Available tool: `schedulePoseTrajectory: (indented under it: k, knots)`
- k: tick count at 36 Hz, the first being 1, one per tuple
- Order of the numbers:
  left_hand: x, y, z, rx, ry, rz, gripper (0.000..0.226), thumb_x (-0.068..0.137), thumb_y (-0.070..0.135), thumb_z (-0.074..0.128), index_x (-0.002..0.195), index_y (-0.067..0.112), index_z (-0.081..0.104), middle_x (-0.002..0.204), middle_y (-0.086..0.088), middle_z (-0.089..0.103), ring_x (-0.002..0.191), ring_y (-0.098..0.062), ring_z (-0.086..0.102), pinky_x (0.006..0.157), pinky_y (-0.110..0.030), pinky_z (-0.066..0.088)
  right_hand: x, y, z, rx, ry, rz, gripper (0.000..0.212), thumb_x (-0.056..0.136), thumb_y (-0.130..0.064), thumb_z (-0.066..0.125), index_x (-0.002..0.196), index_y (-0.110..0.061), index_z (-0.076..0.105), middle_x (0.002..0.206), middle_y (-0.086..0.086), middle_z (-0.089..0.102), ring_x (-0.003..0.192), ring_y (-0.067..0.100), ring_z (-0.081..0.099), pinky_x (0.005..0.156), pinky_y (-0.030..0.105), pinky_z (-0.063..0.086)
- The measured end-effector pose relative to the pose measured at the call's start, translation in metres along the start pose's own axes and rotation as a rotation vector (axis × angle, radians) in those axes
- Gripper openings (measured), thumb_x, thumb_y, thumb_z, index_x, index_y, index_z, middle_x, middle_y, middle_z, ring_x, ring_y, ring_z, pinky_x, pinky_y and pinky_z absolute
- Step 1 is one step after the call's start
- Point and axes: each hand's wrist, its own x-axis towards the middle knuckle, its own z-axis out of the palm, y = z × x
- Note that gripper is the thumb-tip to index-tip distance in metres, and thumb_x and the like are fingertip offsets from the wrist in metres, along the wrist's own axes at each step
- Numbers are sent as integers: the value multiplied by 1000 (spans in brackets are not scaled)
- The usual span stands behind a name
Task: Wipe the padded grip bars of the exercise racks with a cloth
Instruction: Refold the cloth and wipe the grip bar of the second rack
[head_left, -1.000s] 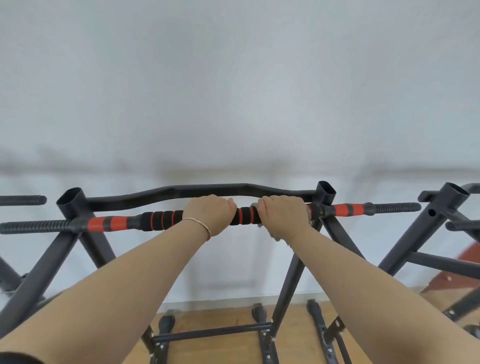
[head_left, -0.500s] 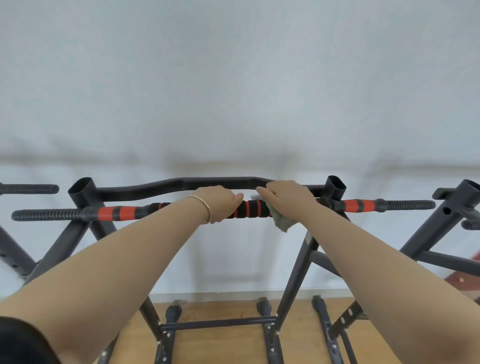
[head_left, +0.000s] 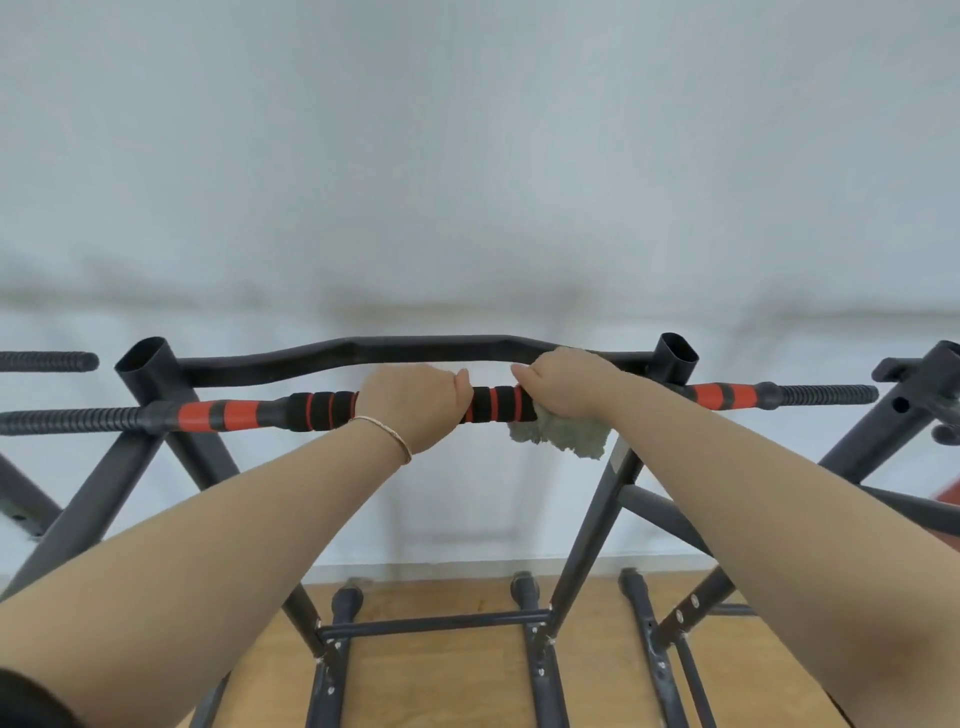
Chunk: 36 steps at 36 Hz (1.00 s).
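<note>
Head view: both hands were on the padded bar (head_left: 498, 408).
Left hand (head_left: 413, 402): curled round the bar.
Right hand (head_left: 563, 387): clamped the cloth (head_left: 563, 436) on it.

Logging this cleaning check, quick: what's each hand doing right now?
Left hand: closed around the padded grip bar.
Right hand: closed on the greyish-green cloth, pressed to the same bar.

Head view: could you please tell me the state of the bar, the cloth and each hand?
padded grip bar: level, mounted across the rack.
cloth: bunched, hanging below the bar.
left hand: grips the bar, bare.
right hand: grips the cloth round the bar.
</note>
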Motion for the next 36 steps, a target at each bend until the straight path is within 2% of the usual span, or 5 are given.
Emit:
schedulePoseTrajectory:
  k: [6, 13, 16, 29, 36]
  knots:
    - [-8, 3, -2, -60, 28, 12, 32, 89, 20, 55, 115, 21, 36, 63, 2, 38, 50, -17, 44, 42, -27, 37, 8, -4, -6, 185, -123, 127, 36, 99, -34, 33, 70, -18, 46, 72, -1, 53, 68, 19, 51, 63, 35, 39]
    - [8, -32, -18, -799, -543, -279, 69, 99, 59, 18, 97, 7, 63, 69, -6, 72, 55, -23, 67, 67, -32, 52, -29, -12, 26, -314, 416, -33, 18, 93, -31, 50, 80, -20, 56, 59, -6, 54, 52, 18, 53, 51, 30, 45]
    - [7, -26, -14, -752, -433, -313, 66, 99, 55, 19, 76, 9, 60, 49, -3, 62, 41, -20, 57, 55, -27, 47, -40, -13, 42, -358, 602, -149, 17, 72, -21, 71, 87, -15, 66, 64, 1, 62, 54, 24, 58, 53, 31, 51]
    - [-25, -13, 11, -74, -20, -106, 15, 87, 21, 57, 99, 20, 47, 55, 4, 35, 49, -20, 48, 45, -25, 38, 1, -23, -17, 54, -61, 126, 37, 104, -28, 33, 79, -10, 52, 79, 6, 57, 75, 24, 52, 69, 37, 44]
    - [2, -33, -14, -688, -308, -268, 39, 98, 29, 26, 88, 6, 57, 63, -2, 70, 59, -20, 65, 58, -30, 45, -25, -50, 14, -109, 443, -96, 25, 80, -10, 72, 99, -15, 58, 65, -6, 56, 53, 22, 50, 50, 31, 44]
